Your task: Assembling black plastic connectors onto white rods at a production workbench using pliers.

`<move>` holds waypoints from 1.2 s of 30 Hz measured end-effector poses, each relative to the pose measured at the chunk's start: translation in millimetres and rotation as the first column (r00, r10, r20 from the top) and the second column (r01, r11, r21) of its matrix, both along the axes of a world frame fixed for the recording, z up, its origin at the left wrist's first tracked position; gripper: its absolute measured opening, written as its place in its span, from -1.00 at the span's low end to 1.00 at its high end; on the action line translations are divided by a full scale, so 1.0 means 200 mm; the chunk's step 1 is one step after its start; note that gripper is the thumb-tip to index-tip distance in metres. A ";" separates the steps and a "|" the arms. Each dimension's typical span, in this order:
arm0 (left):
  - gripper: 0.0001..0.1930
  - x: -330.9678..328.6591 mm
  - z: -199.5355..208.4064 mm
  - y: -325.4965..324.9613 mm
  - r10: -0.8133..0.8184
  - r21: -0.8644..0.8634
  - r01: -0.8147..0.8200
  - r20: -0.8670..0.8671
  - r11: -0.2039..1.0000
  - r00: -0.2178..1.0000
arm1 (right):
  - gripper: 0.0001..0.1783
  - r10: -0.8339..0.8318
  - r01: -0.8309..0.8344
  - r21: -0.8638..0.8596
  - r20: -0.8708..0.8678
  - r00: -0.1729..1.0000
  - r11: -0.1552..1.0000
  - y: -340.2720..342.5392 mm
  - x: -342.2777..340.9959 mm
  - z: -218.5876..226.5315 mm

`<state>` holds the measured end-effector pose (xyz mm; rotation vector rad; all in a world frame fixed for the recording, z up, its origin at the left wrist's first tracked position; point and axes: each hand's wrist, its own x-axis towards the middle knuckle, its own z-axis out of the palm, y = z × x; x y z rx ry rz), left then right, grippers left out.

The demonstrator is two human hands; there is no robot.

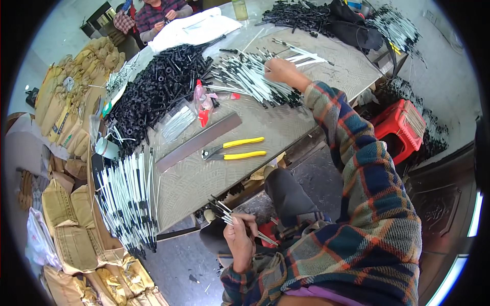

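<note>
Counter clutter, unrelated items
Yellow-handled pliers (pixel 236 149) beside a flat metal bar (pixel 198 142) on the counter (pixel 286 127); heap of black plastic parts (pixel 155 86) further back; red stool (pixel 403 125) at right; brown paper packs (pixel 71 102) stacked left

You get even, soft daylight; shadows under the pliers (pixel 232 149) on the table (pixel 204 173) are faint. Mild sheen runs along the metal ruler (pixel 199 142). Fisheye bends the table's edges, black vignette fills your corners, and a bright glare strip marks the lower right rim.
</note>
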<state>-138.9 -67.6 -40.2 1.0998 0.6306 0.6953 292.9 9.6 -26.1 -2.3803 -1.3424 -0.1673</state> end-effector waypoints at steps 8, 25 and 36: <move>-0.66 -0.01 0.01 0.02 0.133 -0.050 -0.132 0.026 0.990 0.991 | -0.75 -0.049 0.095 0.511 -0.103 0.994 0.854 -0.14 -0.10 0.26; -0.73 0.08 0.16 0.32 0.555 0.124 -0.613 0.314 0.780 0.770 | -0.40 0.473 -0.609 0.138 0.506 0.722 0.781 -0.49 -1.48 0.05; -0.71 -0.22 0.32 0.13 0.100 0.121 -0.175 0.467 0.977 0.878 | -0.65 0.166 -0.088 0.405 -0.162 0.973 0.910 -0.26 -0.41 0.15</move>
